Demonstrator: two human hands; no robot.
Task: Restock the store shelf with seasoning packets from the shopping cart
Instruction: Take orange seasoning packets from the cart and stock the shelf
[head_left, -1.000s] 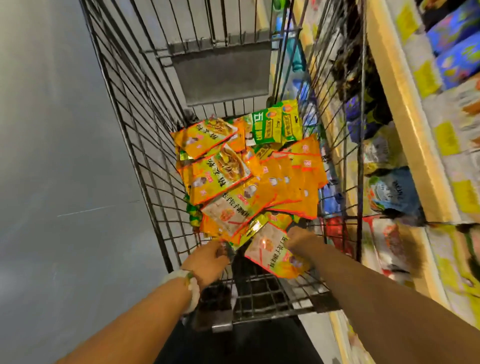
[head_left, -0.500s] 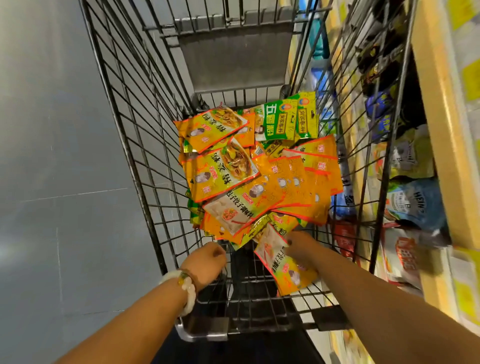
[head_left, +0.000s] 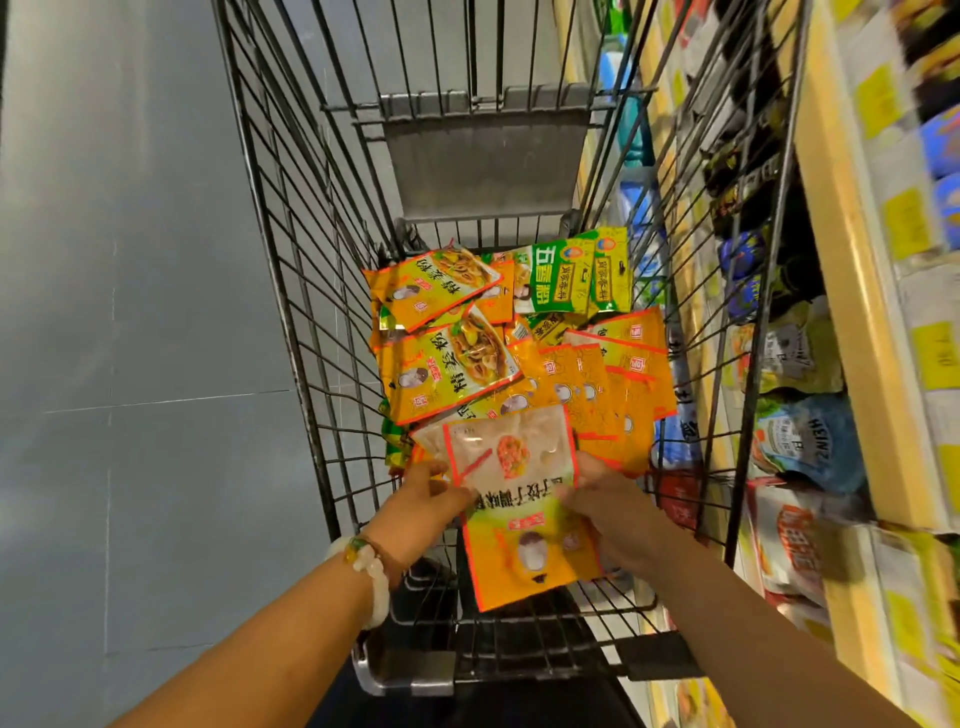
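A wire shopping cart (head_left: 291, 291) holds a heap of orange and yellow seasoning packets (head_left: 597, 384), with green ones (head_left: 566, 275) at the far end. Over the cart's near end, both hands hold one orange packet (head_left: 519, 499) with a clear window flat between them. My left hand (head_left: 431, 493) pinches its left edge. My right hand (head_left: 608, 504) grips its right edge. A second similar packet seems to lie just behind it on the left. The store shelf (head_left: 841, 270) runs along the right of the cart.
The shelf's yellow edge carries price tags (head_left: 904, 223), and bagged goods fill its lower tiers beside the cart. Grey floor (head_left: 130, 312) stretches to the left. The cart's folded child seat flap (head_left: 483, 161) stands at the far end. A pale bead bracelet sits on my left wrist.
My right hand lifted the packet and turned it flat. My left hand left the cart's near rim and took the packet's left edge. The view shifted closer to the cart.
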